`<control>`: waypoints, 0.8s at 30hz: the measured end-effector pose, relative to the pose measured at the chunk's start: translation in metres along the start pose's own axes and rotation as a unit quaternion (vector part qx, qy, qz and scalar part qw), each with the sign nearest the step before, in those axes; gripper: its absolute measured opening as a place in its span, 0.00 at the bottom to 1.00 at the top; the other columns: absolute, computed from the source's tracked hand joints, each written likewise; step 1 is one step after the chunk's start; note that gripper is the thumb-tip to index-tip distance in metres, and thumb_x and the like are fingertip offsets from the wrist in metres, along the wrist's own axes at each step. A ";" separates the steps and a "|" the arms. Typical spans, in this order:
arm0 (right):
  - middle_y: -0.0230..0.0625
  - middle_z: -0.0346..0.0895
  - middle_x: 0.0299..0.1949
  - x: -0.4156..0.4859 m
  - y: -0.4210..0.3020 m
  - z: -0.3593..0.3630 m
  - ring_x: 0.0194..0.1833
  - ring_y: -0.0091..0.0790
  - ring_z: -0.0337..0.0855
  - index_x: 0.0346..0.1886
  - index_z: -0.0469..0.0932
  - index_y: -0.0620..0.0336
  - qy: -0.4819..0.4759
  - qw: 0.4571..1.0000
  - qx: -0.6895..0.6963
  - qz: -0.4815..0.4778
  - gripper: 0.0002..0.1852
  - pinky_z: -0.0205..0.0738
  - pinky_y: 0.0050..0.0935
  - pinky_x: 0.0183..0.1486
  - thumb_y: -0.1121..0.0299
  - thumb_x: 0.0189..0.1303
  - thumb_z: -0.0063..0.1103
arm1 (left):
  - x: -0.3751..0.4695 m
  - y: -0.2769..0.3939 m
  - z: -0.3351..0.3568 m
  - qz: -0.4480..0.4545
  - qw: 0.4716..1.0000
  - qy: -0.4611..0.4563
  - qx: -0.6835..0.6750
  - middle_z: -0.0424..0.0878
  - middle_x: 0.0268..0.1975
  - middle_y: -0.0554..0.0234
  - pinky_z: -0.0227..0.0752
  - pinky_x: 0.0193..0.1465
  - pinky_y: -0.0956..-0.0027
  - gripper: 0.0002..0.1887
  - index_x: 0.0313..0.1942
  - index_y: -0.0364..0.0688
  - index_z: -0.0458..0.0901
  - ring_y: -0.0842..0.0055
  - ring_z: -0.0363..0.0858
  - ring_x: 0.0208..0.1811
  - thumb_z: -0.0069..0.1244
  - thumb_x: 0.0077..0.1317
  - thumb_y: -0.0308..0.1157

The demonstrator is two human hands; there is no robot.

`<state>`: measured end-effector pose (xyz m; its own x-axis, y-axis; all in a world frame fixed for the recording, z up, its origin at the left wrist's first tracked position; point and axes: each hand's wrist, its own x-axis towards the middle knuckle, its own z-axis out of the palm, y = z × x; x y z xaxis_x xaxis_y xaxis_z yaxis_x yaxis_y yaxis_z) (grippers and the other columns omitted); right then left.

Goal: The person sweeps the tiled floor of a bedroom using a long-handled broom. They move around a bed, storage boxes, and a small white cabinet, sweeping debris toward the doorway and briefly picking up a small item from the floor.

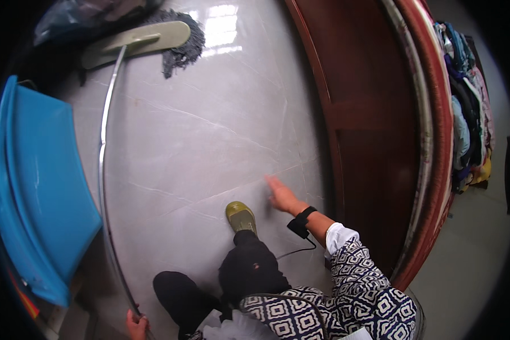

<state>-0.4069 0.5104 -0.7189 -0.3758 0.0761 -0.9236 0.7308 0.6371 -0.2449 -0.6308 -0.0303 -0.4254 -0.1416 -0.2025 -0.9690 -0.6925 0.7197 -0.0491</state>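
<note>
At the lower left edge, my left hand (137,325) is closed around the lower end of a metal mop pole (103,161). The pole runs up to a flat mop's beige oval head plate (170,34), and grey shaggy mop strands (182,57) lie on the floor beside the plate. My right hand (282,196) holds nothing; it hangs above the floor, slightly blurred, with its fingers stretched out. A black band with a box and a cable (301,223) is strapped to that wrist. Just left of this hand is my shoe (240,214), green with a yellowish toe.
A blue plastic object (46,170) with a raised rim stands left of the pole. Along the right runs a dark wooden furniture side (378,170) with red textile (440,127) at its edge. Farther right lies a pile of clothes (469,110). Dark plastic bags (80,21) sit behind the mop head.
</note>
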 end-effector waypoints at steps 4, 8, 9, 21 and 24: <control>0.58 0.55 0.71 0.065 -0.175 -0.028 0.63 0.55 0.69 0.75 0.50 0.42 0.008 0.944 -0.065 -0.324 0.40 0.71 0.44 0.58 0.79 0.59 0.50 | 0.020 -0.008 -0.055 -0.043 0.989 -0.069 -0.127 0.76 0.24 0.63 0.72 0.25 0.73 0.22 0.58 0.37 0.67 0.78 0.75 0.22 0.45 0.63 0.24; 0.49 0.53 0.73 0.021 -0.349 0.001 0.69 0.49 0.63 0.76 0.50 0.39 0.045 0.821 -0.233 -0.519 0.39 0.67 0.45 0.62 0.77 0.62 0.48 | -0.007 -0.059 -0.065 0.000 0.974 -0.114 -0.193 0.77 0.27 0.63 0.73 0.25 0.73 0.19 0.59 0.36 0.64 0.78 0.76 0.22 0.43 0.68 0.27; 0.46 0.53 0.73 0.002 -0.380 0.007 0.70 0.48 0.61 0.75 0.50 0.38 0.070 0.791 -0.264 -0.547 0.38 0.66 0.45 0.63 0.75 0.63 0.48 | -0.016 -0.069 -0.059 0.003 0.967 -0.126 -0.221 0.77 0.28 0.63 0.73 0.24 0.73 0.21 0.61 0.36 0.62 0.78 0.76 0.22 0.42 0.69 0.27; 0.44 0.80 0.34 -0.270 -0.548 0.216 0.43 0.51 0.79 0.32 0.80 0.60 0.024 0.805 -0.243 -0.541 0.07 0.63 0.56 0.63 0.69 0.51 0.57 | -0.273 -0.193 -0.121 -0.061 0.973 -0.133 -0.179 0.72 0.25 0.64 0.70 0.23 0.73 0.21 0.64 0.36 0.61 0.80 0.71 0.19 0.37 0.73 0.33; 0.34 0.78 0.22 -0.409 -0.570 0.248 0.31 0.36 0.81 0.15 0.78 0.50 -0.118 0.744 -0.260 -0.603 0.05 0.69 0.39 0.40 0.64 0.41 0.61 | -0.324 -0.222 -0.127 -0.108 0.976 -0.114 -0.151 0.71 0.24 0.65 0.69 0.22 0.72 0.19 0.62 0.37 0.62 0.80 0.71 0.18 0.37 0.74 0.33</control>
<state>-0.5278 -0.0744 -0.2745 -0.4237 -0.8907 -0.1649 -0.4004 0.3474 -0.8479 -0.5212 -0.2086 -0.0697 0.1679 -0.1491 -0.9745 -0.8704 0.4417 -0.2176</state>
